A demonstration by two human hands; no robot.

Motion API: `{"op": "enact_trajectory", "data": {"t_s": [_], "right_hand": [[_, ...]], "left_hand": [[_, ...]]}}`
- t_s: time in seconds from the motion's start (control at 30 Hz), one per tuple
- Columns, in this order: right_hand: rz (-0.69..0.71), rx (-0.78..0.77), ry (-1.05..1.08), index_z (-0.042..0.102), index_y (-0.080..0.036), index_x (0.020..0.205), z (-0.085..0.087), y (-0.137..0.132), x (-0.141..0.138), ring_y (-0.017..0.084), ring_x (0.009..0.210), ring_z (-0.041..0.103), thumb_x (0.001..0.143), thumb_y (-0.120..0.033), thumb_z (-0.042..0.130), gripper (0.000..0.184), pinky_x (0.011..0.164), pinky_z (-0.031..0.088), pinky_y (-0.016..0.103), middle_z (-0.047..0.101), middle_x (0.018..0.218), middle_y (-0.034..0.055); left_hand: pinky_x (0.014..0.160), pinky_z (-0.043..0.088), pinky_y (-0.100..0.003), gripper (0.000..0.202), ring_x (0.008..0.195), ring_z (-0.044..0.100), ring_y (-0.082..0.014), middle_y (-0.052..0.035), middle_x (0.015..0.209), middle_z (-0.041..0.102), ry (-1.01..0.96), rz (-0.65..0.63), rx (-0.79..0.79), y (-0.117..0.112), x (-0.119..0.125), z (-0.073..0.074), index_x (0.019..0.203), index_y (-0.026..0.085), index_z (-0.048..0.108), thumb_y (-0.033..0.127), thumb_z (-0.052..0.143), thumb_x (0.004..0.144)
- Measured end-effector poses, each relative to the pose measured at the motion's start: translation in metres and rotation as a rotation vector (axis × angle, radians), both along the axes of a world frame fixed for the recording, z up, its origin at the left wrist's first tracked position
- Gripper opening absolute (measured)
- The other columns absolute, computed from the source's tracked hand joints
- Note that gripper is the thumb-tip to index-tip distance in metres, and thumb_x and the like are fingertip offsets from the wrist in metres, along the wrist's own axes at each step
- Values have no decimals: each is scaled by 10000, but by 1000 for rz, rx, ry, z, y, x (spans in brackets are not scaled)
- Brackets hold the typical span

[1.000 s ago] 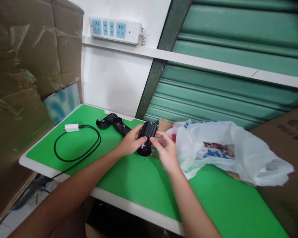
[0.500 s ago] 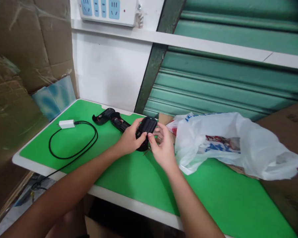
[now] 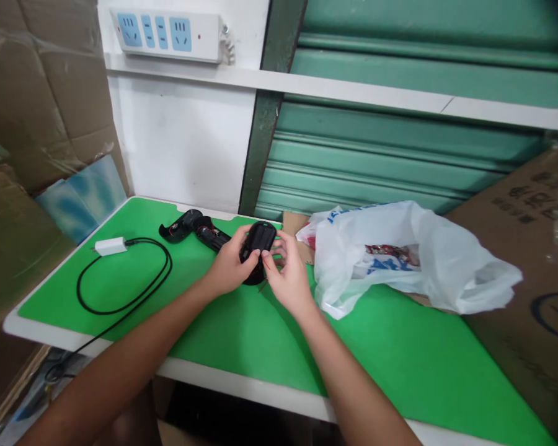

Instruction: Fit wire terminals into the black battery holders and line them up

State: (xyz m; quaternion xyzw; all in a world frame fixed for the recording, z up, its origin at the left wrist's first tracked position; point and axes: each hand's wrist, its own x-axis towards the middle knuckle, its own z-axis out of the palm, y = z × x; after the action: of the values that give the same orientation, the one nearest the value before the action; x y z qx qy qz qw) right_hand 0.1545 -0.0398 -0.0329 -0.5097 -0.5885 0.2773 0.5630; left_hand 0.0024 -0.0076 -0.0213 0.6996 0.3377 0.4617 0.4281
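Observation:
Both hands are at a black plastic part (image 3: 262, 235) with rounded ends and a long recess in its face. My left hand (image 3: 232, 265) grips its left side, thumb on the front. On the right, my right hand (image 3: 286, 272) has its thumb and fingertips at the lower right edge, where a thin reddish wire shows near the thumb. Another dark piece (image 3: 253, 277) sits just below, partly hidden by my fingers. To the left lie an opened black housing (image 3: 210, 234) with red wires inside and a curved black shell (image 3: 180, 227).
A white charger plug (image 3: 110, 246) with a looped black cable (image 3: 171, 263) lies on the green tabletop (image 3: 242, 341). To the right is a white plastic bag (image 3: 337, 266). Cardboard boxes (image 3: 516, 248) flank the table; a socket strip (image 3: 204, 37) is on the wall behind.
The view has turned slightly to the right and up, so everything appears farther left. Both hands keep their hold on the black plastic part, with little other movement.

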Motion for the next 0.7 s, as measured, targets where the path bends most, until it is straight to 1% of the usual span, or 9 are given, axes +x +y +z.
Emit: {"op": "enact_trajectory", "data": {"t_s": [0.17, 0.27, 0.37, 0.5, 0.6, 0.7], "right_hand": [[8, -16, -7, 534, -257, 1347, 6, 0, -1, 229, 893, 669, 896, -386, 639, 481, 653, 545, 337, 673, 1078, 74], [24, -44, 29, 542, -257, 1343, 10, 0, 0, 218, 874, 657, 906, -450, 637, 487, 619, 529, 318, 662, 1075, 69], [40, -80, 76, 571, -257, 1305, 11, 1, 2, 204, 849, 652, 932, -531, 596, 464, 615, 530, 309, 656, 1059, 57], [97, -121, 128, 607, -261, 1259, 11, 2, 3, 184, 770, 647, 933, -579, 585, 456, 621, 537, 308, 649, 994, 29], [113, -122, 119, 612, -252, 1247, 10, 0, 1, 179, 765, 643, 946, -566, 568, 437, 629, 520, 299, 647, 944, 16], [98, -109, 75, 604, -231, 1269, 11, -1, -2, 181, 774, 645, 960, -537, 545, 439, 662, 510, 306, 660, 946, 26]], "left_hand": [[1015, 550, -405, 493, 1158, 698, -263, -137, 1274, 702, -109, -30, -123, 4, 2, 1, 1332, 187, 506, 300, 685, 887], [1039, 537, -431, 515, 1165, 697, -278, -140, 1264, 714, -177, -4, -213, 8, 0, 3, 1286, 182, 538, 339, 745, 841], [1049, 529, -443, 479, 1191, 685, -299, -136, 1238, 730, -230, 14, -260, 12, -4, 7, 1199, 172, 591, 365, 782, 804], [1011, 539, -416, 475, 1148, 700, -291, -119, 1193, 752, -311, 27, -312, 12, -8, 12, 1171, 160, 627, 363, 800, 779], [972, 548, -382, 505, 1136, 707, -285, -110, 1187, 764, -373, 16, -378, 9, -8, 17, 1165, 157, 641, 347, 832, 738], [938, 552, -359, 538, 1104, 722, -285, -104, 1152, 779, -401, -4, -437, 6, -6, 19, 1147, 154, 650, 358, 866, 699]]}}
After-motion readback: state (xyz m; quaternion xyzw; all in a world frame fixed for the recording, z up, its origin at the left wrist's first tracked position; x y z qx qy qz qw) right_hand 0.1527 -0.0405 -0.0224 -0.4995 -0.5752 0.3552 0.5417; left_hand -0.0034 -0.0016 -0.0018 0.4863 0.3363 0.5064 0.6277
